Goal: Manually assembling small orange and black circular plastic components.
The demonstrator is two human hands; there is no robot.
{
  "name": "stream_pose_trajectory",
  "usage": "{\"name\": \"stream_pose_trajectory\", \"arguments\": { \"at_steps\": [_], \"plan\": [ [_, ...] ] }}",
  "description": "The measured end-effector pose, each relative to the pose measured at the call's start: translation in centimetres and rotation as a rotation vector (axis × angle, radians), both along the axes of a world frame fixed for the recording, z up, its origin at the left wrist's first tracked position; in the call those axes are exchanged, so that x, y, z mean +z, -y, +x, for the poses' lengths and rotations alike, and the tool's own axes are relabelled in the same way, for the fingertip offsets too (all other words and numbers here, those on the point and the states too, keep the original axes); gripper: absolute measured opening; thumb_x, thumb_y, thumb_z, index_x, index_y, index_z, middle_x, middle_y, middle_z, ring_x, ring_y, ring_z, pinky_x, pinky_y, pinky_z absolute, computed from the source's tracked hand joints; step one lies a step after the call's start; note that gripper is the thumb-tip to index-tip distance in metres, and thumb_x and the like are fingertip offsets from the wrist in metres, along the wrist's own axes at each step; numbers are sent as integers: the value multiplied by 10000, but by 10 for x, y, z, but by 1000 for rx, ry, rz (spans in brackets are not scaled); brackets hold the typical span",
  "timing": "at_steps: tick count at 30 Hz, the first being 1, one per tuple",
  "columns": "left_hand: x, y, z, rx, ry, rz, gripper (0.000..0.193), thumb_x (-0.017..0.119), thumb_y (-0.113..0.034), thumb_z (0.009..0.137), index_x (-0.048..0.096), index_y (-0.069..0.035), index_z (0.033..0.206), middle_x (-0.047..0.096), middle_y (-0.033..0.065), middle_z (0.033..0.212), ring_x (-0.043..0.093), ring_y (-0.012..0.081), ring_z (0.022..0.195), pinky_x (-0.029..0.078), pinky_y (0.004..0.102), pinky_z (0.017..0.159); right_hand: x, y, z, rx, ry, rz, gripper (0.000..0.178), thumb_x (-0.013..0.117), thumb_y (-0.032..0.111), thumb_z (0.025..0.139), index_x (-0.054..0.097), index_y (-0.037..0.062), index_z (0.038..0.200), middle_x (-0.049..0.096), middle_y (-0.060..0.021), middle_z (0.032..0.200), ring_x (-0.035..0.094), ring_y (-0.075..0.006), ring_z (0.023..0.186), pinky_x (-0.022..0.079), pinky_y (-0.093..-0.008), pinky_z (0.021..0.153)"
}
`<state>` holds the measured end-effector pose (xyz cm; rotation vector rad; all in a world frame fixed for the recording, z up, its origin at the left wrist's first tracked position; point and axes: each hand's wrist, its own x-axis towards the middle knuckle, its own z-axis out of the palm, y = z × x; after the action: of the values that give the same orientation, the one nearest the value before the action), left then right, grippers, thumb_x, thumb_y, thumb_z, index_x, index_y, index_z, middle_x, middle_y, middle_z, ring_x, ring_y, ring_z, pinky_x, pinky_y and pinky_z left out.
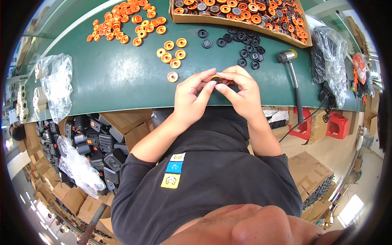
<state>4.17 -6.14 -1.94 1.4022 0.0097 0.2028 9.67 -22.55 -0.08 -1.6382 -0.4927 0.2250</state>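
My left hand (191,97) and my right hand (246,93) meet over the near edge of the green table (110,77). Between their fingertips they pinch a small round knob (216,79), orange on top and black below. Fingers cover much of it, so how tightly its two parts fit is hidden. One loose orange ring-shaped piece (172,76) lies just left of the hands. Farther off stand several more orange pieces (166,57), and to the right of these a scatter of black round discs (243,53).
A bigger pile of orange pieces (116,25) spreads at the far left. At the back, a cardboard box (241,23) brims with orange-and-black knobs. A mallet (293,77) rests at right, its handle overhanging the edge. Plastic bags (60,83) lie at both ends.
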Motion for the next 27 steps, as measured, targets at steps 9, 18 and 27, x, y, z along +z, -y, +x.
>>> {"name": "stream_pose_trajectory", "arguments": {
  "at_steps": [9,18,27],
  "plan": [
    [37,-2,-10,132,332,481,318,679,89,849,696,-8,1151,667,105,913,662,217,815,538,285,718,16,1,-12,-66,382,-19,259,790,46,782,735,8,1032,691,-126,948,669,-240,854,526,-320,775],
    [38,-5,-18,76,340,441,250,686,49,852,691,22,1100,650,114,876,593,192,759,483,291,704,15,7,-14,45,158,159,218,794,2,778,733,-14,987,678,-104,837,632,-178,763,491,-292,699],
    [32,-10,-24,-46,133,247,141,663,16,906,675,46,1043,653,104,966,616,153,847,522,282,762,11,5,-26,42,58,210,226,795,10,789,722,-9,1002,669,-96,877,635,-175,784,500,-293,718]
  ]
}}
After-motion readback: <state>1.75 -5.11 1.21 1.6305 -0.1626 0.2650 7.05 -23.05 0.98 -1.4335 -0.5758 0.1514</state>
